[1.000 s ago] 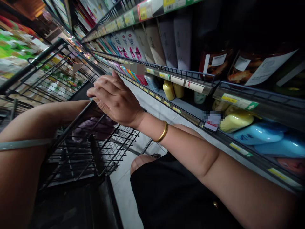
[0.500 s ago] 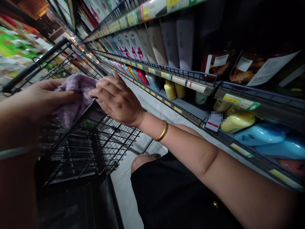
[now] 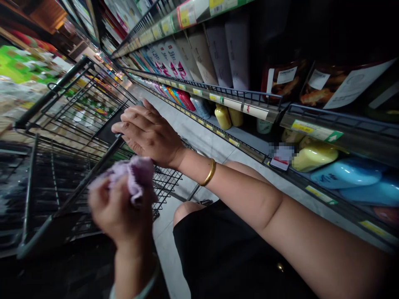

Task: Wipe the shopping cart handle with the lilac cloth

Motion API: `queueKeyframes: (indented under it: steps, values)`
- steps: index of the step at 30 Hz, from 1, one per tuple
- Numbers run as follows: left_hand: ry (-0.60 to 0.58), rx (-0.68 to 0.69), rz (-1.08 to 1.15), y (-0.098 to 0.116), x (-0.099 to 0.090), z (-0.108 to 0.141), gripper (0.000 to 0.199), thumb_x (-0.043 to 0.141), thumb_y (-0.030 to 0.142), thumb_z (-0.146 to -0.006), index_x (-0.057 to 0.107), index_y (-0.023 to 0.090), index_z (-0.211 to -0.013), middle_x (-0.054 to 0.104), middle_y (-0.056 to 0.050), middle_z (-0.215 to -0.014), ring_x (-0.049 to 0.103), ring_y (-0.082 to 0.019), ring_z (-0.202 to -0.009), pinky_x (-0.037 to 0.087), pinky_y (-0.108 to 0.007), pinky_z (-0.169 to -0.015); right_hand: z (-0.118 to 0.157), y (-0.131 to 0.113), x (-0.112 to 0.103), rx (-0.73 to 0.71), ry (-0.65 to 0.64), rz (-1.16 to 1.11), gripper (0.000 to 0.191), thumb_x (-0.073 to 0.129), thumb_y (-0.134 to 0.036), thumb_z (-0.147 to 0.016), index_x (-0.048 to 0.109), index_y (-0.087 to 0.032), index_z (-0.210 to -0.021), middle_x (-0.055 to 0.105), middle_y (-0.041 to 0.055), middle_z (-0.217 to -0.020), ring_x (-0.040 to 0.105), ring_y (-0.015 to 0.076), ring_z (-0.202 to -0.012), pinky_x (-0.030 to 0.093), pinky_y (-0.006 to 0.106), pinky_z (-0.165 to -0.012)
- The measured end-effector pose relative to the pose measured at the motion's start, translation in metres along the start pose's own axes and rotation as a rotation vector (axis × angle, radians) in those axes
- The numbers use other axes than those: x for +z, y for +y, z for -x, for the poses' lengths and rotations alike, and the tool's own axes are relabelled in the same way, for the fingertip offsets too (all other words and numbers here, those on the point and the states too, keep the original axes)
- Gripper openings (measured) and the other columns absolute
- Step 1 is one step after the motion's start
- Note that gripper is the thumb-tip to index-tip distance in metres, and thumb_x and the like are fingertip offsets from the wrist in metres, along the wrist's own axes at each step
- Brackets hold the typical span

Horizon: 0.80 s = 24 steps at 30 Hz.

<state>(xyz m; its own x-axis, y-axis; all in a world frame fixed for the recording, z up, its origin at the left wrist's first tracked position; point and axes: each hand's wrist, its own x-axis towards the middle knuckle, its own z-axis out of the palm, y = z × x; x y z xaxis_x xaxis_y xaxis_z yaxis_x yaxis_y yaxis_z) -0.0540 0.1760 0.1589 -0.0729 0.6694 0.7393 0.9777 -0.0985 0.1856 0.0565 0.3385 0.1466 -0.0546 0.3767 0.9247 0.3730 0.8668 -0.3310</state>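
Note:
A crumpled light-purple cloth (image 3: pixel 137 176) is gripped in my left hand (image 3: pixel 115 207), whose fingers are bent around it and a little blurred. That hand is low, in front of the black wire shopping cart (image 3: pixel 75 185). Above and to the right of it, my right hand (image 3: pixel 149 135) has its fingers stretched out, palm down, over the upper edge of the cart. It holds nothing that I can see; whether it touches the bar underneath, I cannot tell. A gold bangle (image 3: pixel 209 172) circles the right wrist.
Shelves of bottles run along the right, with a wire-railed shelf edge (image 3: pixel 233 104) close by. A phone (image 3: pixel 281 160) lies by the lowest shelf, beside a yellow bottle (image 3: pixel 316 157) and blue bottles (image 3: pixel 346 172). Grey floor tiles (image 3: pixel 168 253) show below. Green-and-white packages (image 3: pixel 18 62) are at far left.
My left hand has moved down and right with the purple cloth, away from my right hand. The right hand has shifted slightly left, its fingers now apart from the cloth.

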Motion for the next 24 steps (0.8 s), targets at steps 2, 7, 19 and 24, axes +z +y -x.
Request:
queueKeyframes:
  steps: [2,7,19,24]
  values:
    - [-0.079,0.068,-0.038,-0.007,0.025,0.029,0.031,0.074,0.031,-0.077,0.074,0.016,-0.105,0.062,-0.013,-0.117,0.061,-0.027,-0.105,0.052,-0.045,-0.095,0.0,-0.001,-0.001,0.02,-0.021,-0.017,0.047,0.029,-0.034,-0.105,0.071,-0.029,-0.125,0.07,-0.0072,-0.134,0.053,0.0146,-0.141,0.032,0.04,-0.128]
    - [-0.276,-0.003,0.044,-0.012,0.058,0.064,0.031,0.064,0.026,-0.081,0.073,0.02,-0.11,0.062,-0.012,-0.114,0.061,-0.025,-0.104,0.053,-0.04,-0.092,0.0,-0.003,-0.006,0.076,-0.08,-0.063,0.061,0.013,-0.046,-0.105,0.07,-0.033,-0.125,0.069,-0.0131,-0.134,0.053,0.0169,-0.141,0.032,0.041,-0.127]
    - [-0.277,-0.137,0.058,-0.014,0.046,0.059,0.026,0.063,0.025,-0.075,0.073,0.02,-0.099,0.065,-0.011,-0.109,0.061,-0.025,-0.101,0.052,-0.039,-0.088,0.001,-0.009,-0.015,0.088,-0.213,-0.036,0.043,0.031,-0.032,-0.107,0.064,-0.033,-0.134,0.061,-0.0064,-0.147,0.041,0.0185,-0.152,0.02,0.048,-0.136]
    - [0.027,-0.561,0.185,0.006,0.016,0.051,0.029,0.072,0.035,-0.079,0.069,0.019,-0.102,0.066,-0.001,-0.087,0.058,-0.016,-0.071,0.05,-0.032,-0.065,0.0,-0.006,-0.011,0.079,-0.162,-0.055,0.045,0.028,-0.039,-0.106,0.065,-0.037,-0.132,0.064,-0.0137,-0.142,0.045,0.0192,-0.149,0.031,0.044,-0.131]
